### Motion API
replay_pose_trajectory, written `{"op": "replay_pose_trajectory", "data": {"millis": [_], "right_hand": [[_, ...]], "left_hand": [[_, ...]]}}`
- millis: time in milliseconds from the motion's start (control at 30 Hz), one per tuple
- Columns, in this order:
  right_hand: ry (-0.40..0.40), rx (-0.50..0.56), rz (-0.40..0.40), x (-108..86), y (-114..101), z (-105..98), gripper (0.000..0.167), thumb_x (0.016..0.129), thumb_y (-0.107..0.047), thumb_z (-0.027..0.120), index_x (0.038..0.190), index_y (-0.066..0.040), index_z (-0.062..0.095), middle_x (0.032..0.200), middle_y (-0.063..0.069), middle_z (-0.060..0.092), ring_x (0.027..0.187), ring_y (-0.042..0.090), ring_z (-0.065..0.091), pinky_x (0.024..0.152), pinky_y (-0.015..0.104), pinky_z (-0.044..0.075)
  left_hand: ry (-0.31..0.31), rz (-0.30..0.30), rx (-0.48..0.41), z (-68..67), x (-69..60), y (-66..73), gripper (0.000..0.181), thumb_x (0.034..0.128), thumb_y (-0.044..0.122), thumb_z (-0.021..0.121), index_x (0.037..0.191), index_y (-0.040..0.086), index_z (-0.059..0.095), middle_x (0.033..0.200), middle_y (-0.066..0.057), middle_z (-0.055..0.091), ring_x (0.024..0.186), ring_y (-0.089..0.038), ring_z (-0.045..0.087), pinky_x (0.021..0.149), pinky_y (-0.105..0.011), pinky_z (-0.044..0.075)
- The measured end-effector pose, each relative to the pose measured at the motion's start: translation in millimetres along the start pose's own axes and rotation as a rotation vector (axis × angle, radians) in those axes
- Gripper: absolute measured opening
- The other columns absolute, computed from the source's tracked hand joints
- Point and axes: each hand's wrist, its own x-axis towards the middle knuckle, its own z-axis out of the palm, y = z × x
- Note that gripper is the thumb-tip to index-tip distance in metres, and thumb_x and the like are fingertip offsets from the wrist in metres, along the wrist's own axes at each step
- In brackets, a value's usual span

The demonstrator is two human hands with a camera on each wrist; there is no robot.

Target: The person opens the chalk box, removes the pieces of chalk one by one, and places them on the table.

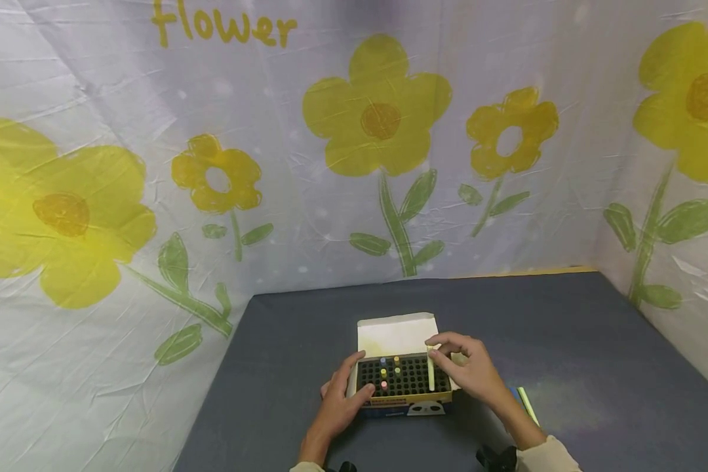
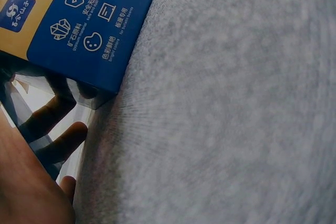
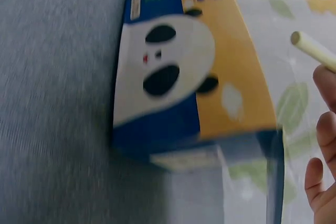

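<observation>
An open chalk box (image 1: 404, 405) stands on the dark table, its panda-printed side facing me. Inside is a black holder (image 1: 413, 373) full of round holes; several coloured chalk ends show in its left half. My left hand (image 1: 341, 398) grips the box's left end, with the thumb at the front corner. Between thumb and fingertips, my right hand (image 1: 472, 366) pinches a pale yellow chalk stick (image 1: 431, 375), upright over the holder's right part. The right wrist view shows one end of this chalk stick (image 3: 310, 48) free in the air above the box.
A light green chalk stick (image 1: 528, 405) and a blue one (image 1: 514, 394) lie on the table (image 1: 613, 367) beside my right forearm. The box's white lid (image 1: 396, 334) stands raised at the back. A flower-printed sheet (image 1: 307, 229) hangs behind the table.
</observation>
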Motion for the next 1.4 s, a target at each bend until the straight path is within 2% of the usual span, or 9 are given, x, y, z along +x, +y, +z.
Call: {"op": "replay_pose_trajectory", "data": {"millis": [200,400,600,767,933,1067,1167,1400], "right_hand": [[0.026,-0.022,0.057,-9.9,10,-24,0.017,0.096,-0.01,0.07,0.113,-0.013,0.074,0.081,-0.009,0.074,0.091,0.004,0.066,0.093,0.05,0.051],[0.047,-0.061,0.093,-23.0,22,-50,0.018,0.096,-0.009,0.07,0.113,-0.014,0.074,0.079,-0.007,0.075,0.079,0.007,0.065,0.084,0.033,0.05],[0.048,-0.12,0.123,-38.7,36,-72,0.017,0.096,-0.009,0.07,0.112,-0.011,0.075,0.08,-0.007,0.074,0.081,0.006,0.065,0.081,0.029,0.051],[0.017,-0.163,0.188,-50.9,47,-89,0.019,0.097,-0.013,0.069,0.115,-0.009,0.073,0.079,-0.009,0.072,0.079,0.006,0.065,0.077,0.03,0.049],[-0.027,-0.17,0.279,-61.6,53,-104,0.022,0.099,-0.018,0.067,0.118,-0.006,0.072,0.088,0.001,0.075,0.081,0.004,0.065,0.07,0.029,0.05],[-0.075,-0.152,0.35,-67.0,57,-112,0.025,0.101,-0.022,0.066,0.118,-0.004,0.072,0.092,0.008,0.076,0.073,0.005,0.065,0.059,0.028,0.048],[-0.101,-0.154,0.384,-71.0,60,-118,0.025,0.1,-0.02,0.066,0.115,-0.001,0.072,0.083,0.005,0.074,0.064,0.008,0.061,0.054,0.028,0.044],[-0.215,-0.219,0.424,-78.1,66,-129,0.027,0.1,-0.022,0.066,0.113,0.001,0.072,0.08,-0.001,0.075,0.067,0.004,0.067,0.061,0.027,0.051]], "left_hand": [[-0.004,-0.003,-0.013,0.0,-0.1,0.0,0.062,0.0935,0.046,0.067,0.15,0.047,0.041,0.158,-0.005,0.046,0.143,-0.04,0.041,0.106,-0.064,0.014],[-0.007,-0.005,-0.009,0.3,-0.4,0.1,0.064,0.0934,0.047,0.068,0.151,0.046,0.04,0.16,-0.003,0.044,0.145,-0.04,0.04,0.106,-0.063,0.014],[-0.013,-0.015,-0.009,0.8,-0.3,-0.1,0.064,0.0936,0.049,0.067,0.151,0.048,0.039,0.16,-0.003,0.044,0.144,-0.04,0.041,0.104,-0.063,0.015],[-0.021,-0.009,-0.012,-0.5,-0.1,0.0,0.064,0.0942,0.049,0.067,0.151,0.049,0.038,0.161,-0.003,0.042,0.146,-0.041,0.039,0.106,-0.064,0.014],[-0.026,-0.001,-0.018,-1.1,-0.6,-0.5,0.064,0.0943,0.048,0.067,0.152,0.048,0.038,0.162,-0.002,0.041,0.148,-0.042,0.036,0.107,-0.064,0.012],[-0.026,-0.005,-0.017,-1.4,-0.8,-1.0,0.064,0.094,0.048,0.067,0.151,0.049,0.038,0.162,-0.001,0.041,0.147,-0.041,0.037,0.106,-0.064,0.013],[-0.025,-0.004,-0.014,-1.0,-0.7,-1.2,0.064,0.0937,0.048,0.067,0.151,0.049,0.038,0.161,-0.001,0.042,0.145,-0.04,0.039,0.105,-0.064,0.014],[-0.023,-0.005,-0.02,-0.7,-0.6,-1.2,0.064,0.0939,0.048,0.067,0.151,0.049,0.038,0.161,-0.001,0.042,0.146,-0.04,0.038,0.106,-0.064,0.014]]}}
